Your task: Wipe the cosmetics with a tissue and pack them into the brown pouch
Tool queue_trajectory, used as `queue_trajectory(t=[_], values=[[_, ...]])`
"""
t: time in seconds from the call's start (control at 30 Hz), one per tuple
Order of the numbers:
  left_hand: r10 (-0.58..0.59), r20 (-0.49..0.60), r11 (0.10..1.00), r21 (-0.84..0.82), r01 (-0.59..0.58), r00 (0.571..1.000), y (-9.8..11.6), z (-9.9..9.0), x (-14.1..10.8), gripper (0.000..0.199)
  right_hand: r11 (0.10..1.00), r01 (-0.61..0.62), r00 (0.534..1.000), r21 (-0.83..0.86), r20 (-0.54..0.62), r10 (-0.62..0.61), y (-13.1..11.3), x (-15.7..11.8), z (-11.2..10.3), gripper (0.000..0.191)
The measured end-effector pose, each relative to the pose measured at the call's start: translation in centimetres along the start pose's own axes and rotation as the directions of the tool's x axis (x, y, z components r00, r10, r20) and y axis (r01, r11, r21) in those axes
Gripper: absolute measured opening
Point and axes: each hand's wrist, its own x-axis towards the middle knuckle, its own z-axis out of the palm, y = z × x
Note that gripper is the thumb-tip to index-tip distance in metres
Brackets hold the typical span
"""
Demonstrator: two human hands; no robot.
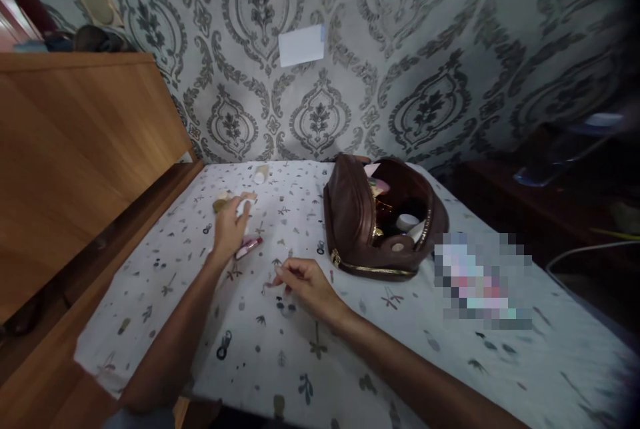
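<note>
Pinching: my right hand, finger and thumb together on a small thin thing, too blurry to name.
Left hand: bent, partly open by a little pale thing; I can't tell if it has hold.
Arms: both stretched forward, left farther out.
Cloth: pink thing and little bottle are out.
Brown bag: wide open, more things inside.

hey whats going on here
A person is handling small items on a white cloth printed with plants. The right hand pinches a small, thin, pinkish item, too blurred to identify. The left hand is beside a small beige item; whether it grips anything is unclear. A slim pink-and-red item lies near the left wrist. An open brown leather-look bag stands to the right, with things inside.
</note>
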Motion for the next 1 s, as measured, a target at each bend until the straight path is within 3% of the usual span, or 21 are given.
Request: queue_trajectory(t=[0.1,0.2,0.3,0.37,0.6,0.8,1.0], values=[[-0.127,-0.028,0.957,0.258,0.13,0.992,-2.9,-1.8,0.8,0.042,0.987,0.082,0.995,-0.136,-0.041,-0.089,1.1,0.2,0.1,0.043],[-0.274,0.094,0.893,0.393,0.218,0.957,-4.8,-2.0,0.6,0.051,0.958,0.14,0.989,-0.249,-0.015,-0.148,2.0,0.1,-0.2,0.04],[-0.375,0.22,0.832,0.509,0.222,0.901,-5.6,-1.4,0.0,0.062,0.939,0.172,0.984,-0.298,0.014,-0.176,2.2,-0.2,-0.3,0.036],[-0.391,0.258,0.801,0.568,0.188,0.884,-5.8,-1.1,-0.1,0.062,0.934,0.184,0.982,-0.307,0.016,-0.188,2.1,-0.3,-0.3,0.033],[-0.371,0.241,0.799,0.576,0.175,0.897,-5.6,-1.1,0.0,0.061,0.931,0.184,0.981,-0.314,-0.004,-0.195,2.0,-0.4,-0.4,0.029],[-0.443,0.272,0.756,0.625,0.194,0.854,-4.8,-1.4,0.0,0.069,0.934,0.162,0.985,-0.317,-0.009,-0.174,1.9,-0.4,-0.5,0.025],[-0.477,0.255,0.712,0.673,0.2,0.841,-4.5,-1.3,0.1,0.074,0.926,0.209,0.976,-0.316,0.004,-0.219,2.2,-0.2,-0.7,0.025]])
